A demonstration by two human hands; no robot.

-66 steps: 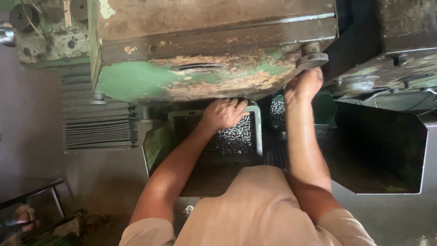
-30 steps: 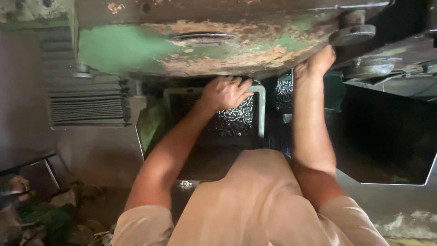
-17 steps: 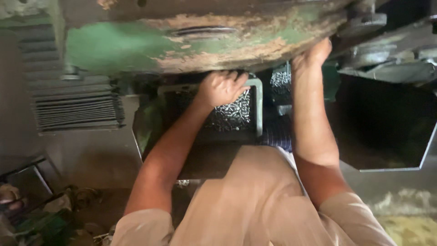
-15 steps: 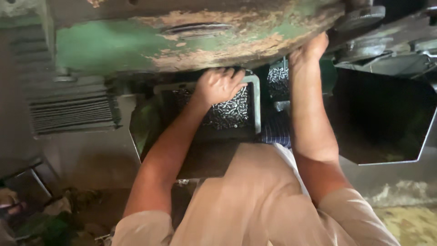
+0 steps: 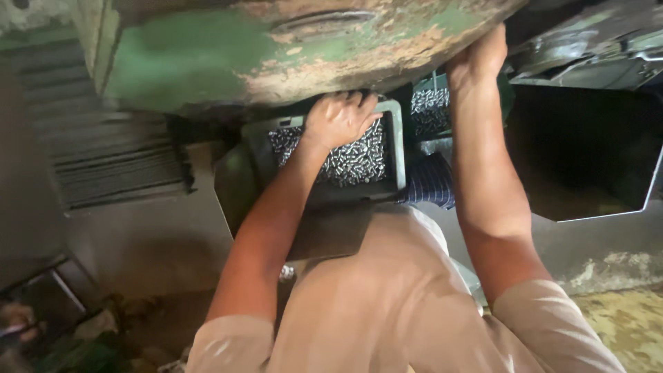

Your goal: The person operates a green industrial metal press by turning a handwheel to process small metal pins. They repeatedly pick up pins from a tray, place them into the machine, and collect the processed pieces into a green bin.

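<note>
The machine body (image 5: 207,62) overhead is pale green, flaked with rusty brown and tan. Shiny silver metal pieces (image 5: 352,159) fill a grey-green tray (image 5: 395,148). Right of it, a dark blue checked cloth (image 5: 431,181); the shirt (image 5: 373,304) nearest is plain beige

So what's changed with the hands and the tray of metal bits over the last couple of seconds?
Little. The view shifted, so the green machine body fills more of the top. The left hand stays over the small metal parts in the grey tray; the right hand stays up under the machine's edge.
</note>
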